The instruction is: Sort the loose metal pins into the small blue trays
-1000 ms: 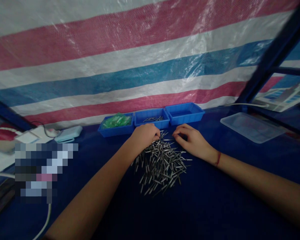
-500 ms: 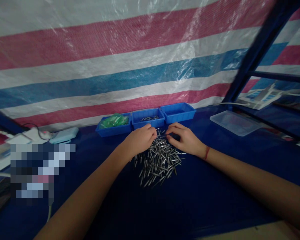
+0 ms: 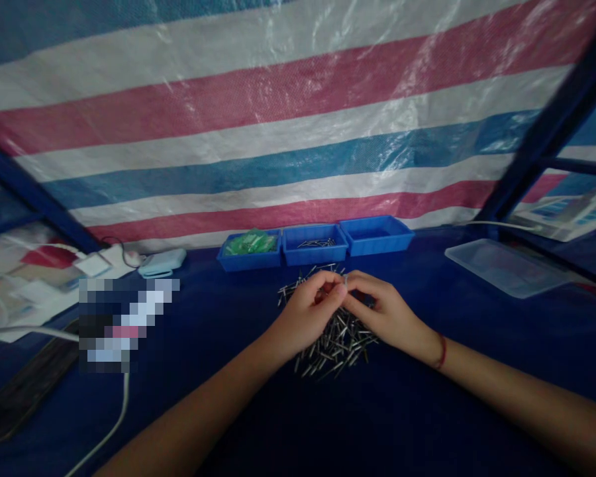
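On the table (image 3: pixel 206 298), bins (image 3: pixel 315 256) stand behind the heap of metal pins (image 3: pixel 345 334). Over the heap, left hand (image 3: pixel 308 313) and right hand (image 3: pixel 391 310) meet, fingertips pinching a slim piece (image 3: pixel 346 281): apparently single-piece handling, calling for steady fingers.

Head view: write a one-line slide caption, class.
Left hand and right hand meet over piled metal rods, three blue trays behind.

Back wall, facing me: creased plastic sheet (image 3: pixel 288 136), striped red, white and blue | glossy streaks of glare across it, mostly right of middle | dark blue posts (image 3: pixel 546 119) slanting at both sides, a crossbar (image 3: pixel 579 165) on the right | dark blue table (image 3: pixel 402 417) below | light dim
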Demonstrator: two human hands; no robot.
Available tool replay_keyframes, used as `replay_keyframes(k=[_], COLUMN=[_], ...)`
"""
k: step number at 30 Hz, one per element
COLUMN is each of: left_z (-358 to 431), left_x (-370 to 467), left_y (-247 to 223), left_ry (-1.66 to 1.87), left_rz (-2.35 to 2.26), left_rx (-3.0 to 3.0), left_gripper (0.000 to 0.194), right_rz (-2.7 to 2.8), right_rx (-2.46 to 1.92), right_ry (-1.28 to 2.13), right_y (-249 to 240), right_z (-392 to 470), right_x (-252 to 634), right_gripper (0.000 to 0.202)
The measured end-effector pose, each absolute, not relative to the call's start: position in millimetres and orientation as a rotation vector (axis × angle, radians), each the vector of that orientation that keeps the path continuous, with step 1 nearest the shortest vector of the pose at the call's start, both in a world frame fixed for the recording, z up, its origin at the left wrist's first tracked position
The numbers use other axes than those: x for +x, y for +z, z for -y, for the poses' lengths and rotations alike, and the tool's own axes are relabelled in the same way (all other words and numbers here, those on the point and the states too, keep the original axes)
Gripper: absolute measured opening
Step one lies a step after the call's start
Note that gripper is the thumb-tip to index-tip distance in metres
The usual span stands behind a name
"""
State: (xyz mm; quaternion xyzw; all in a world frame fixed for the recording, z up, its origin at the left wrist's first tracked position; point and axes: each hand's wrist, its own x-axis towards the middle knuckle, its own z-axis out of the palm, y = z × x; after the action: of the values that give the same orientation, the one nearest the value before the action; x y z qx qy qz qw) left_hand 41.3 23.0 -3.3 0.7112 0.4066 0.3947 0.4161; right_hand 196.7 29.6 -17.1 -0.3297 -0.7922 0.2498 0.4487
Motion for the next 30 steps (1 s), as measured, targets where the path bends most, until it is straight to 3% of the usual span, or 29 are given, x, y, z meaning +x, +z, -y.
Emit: replay_keyframes(k=[14,21,30], left_z=[-18.6,-19.9,-20.7], left_x=[47.7,39.8,35.3], left_y=[-11.4,-6.2,-4.0], left_ry=[1.112,1.139,1.021], left_rz=[-0.951,-1.167,-1.109], left_rx=[1.613,2.0,2.239], left_gripper=[0.013,0.017,0.016], right_rz=[1.472,1.748,1.769], right_rx=[-0.949,-0.971,-0.962], right_ry=[1.361,1.027,0.796], right_y=[-13.9,-11.8,-11.9], right_z=[-24.0,-31.4,-27.8], right_x=[201.2,210.8,210.7], right_gripper=[0.022,0.017,0.016])
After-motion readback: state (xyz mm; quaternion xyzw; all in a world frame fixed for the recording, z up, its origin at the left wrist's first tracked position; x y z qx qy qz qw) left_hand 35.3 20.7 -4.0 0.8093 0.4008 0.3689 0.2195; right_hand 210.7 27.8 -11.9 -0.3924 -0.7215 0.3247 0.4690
